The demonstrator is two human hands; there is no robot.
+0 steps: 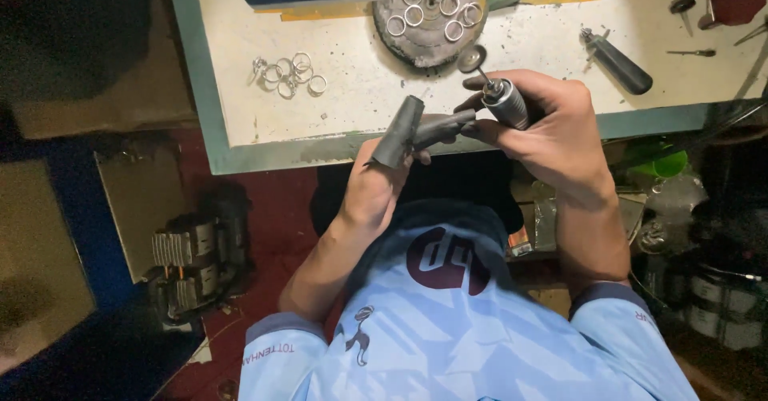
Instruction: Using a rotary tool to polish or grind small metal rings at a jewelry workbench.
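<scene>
At the near edge of the workbench [240,89], the person's right hand [552,129] is wrapped around a slim rotary handpiece [506,101], its small disc bit [472,58] pointing away toward the back of the bench. The left hand [376,189] has dark protective sleeves [398,131] over its fingers, which are pinched together against the right fingertips just under the tool; whatever is gripped there is too small and too covered to make out.

The main risk, as I judge it, is the closeness of bit and fingers: both hands work off the bench edge with little visible support, so a slip of the handpiece could run the disc into the sleeved fingertips. A tiny piece held only by a pinch could also be snatched by the spinning disc and thrown into the dark clutter below, where it would be hard to find.

Further back, several metal rings [432,13] lie on a round grey pad [424,45], and a loose heap of rings [288,73] sits to the left. A dark-handled tool [620,65] rests on the right, well apart from both hands; a careless elbow could sweep any of them off.
</scene>
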